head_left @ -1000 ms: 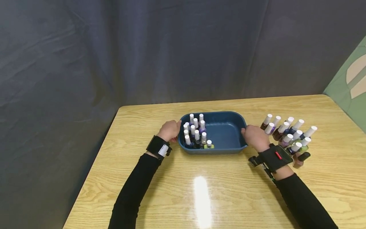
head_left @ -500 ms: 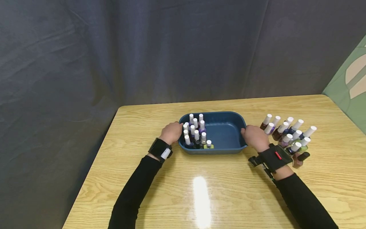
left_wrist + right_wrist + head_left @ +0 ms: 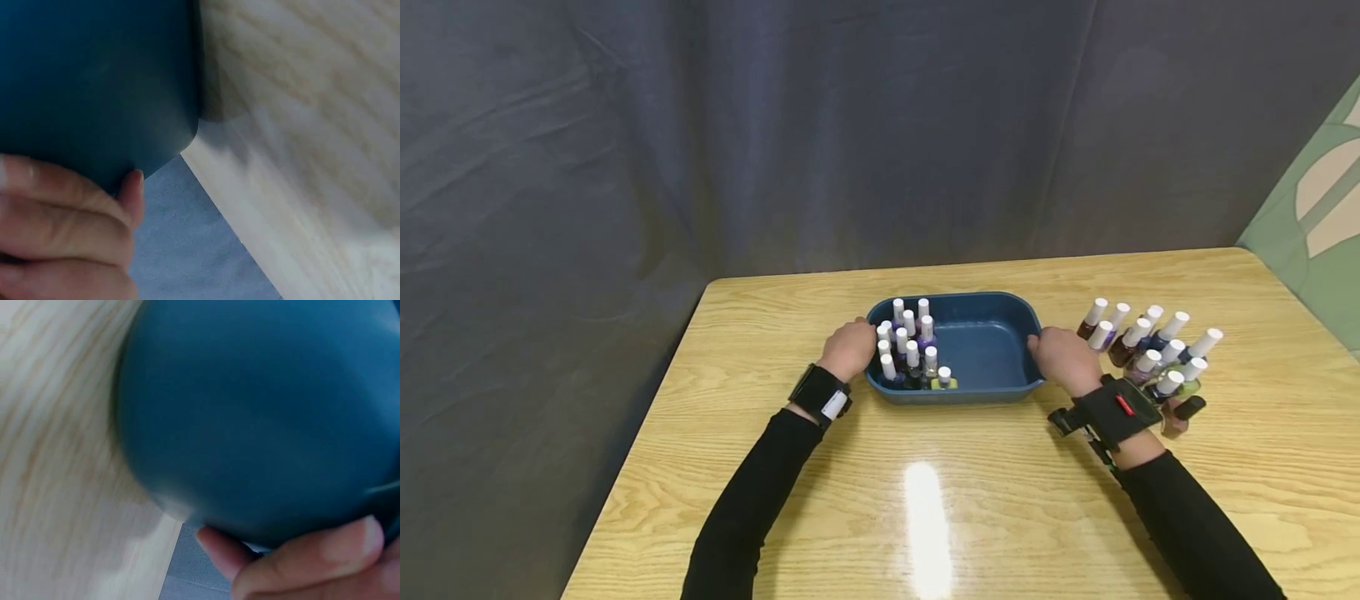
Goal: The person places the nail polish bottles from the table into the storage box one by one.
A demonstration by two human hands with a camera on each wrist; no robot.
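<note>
Left of centre in the head view, the left hand [image 3: 848,350] grips the left end of the blue tub [image 3: 985,343], fingers curled against its wall. Nail polish bottles [image 3: 910,350] stand upright in the tub's left part. At centre right the right hand [image 3: 1063,358] grips the tub's right end. Further right, more bottles [image 3: 1150,350] stand clustered on the wooden table [image 3: 1000,492].

Blue oval tub [image 3: 992,346], upright on table, bottles [image 3: 910,354] clustered at left end
</note>
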